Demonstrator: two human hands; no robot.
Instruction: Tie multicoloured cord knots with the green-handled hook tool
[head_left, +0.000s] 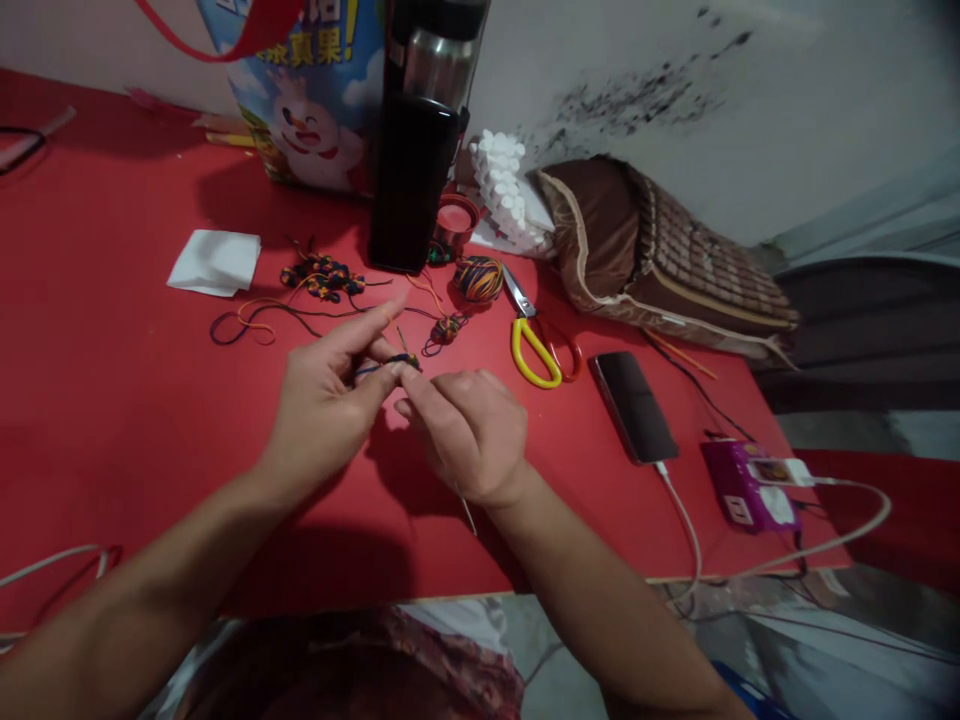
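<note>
My left hand (334, 395) pinches a small dark piece of crochet (405, 361) between thumb and fingers, its index finger stretched out with a strand of yarn over it. Closed beside it, my right hand (472, 430) meets the piece at the fingertips. From under that hand sticks the thin shaft of a crochet hook (466, 510); the hook's head is hidden by the fingers. Just beyond lie a multicoloured yarn ball (478, 279), a small yarn tangle (446, 328) and a bunch of crocheted pieces (322, 276) in dark blue, orange and yellow.
Scissors (534, 345) with yellow and red handles lie right of the yarn. A black phone (411, 185) leans upright against a bottle (442, 60); another phone (634, 405) charges by cable. Around are folded tissue (215, 262), a printed bag (315, 130), a brown cushion (667, 260) and a purple box (742, 485).
</note>
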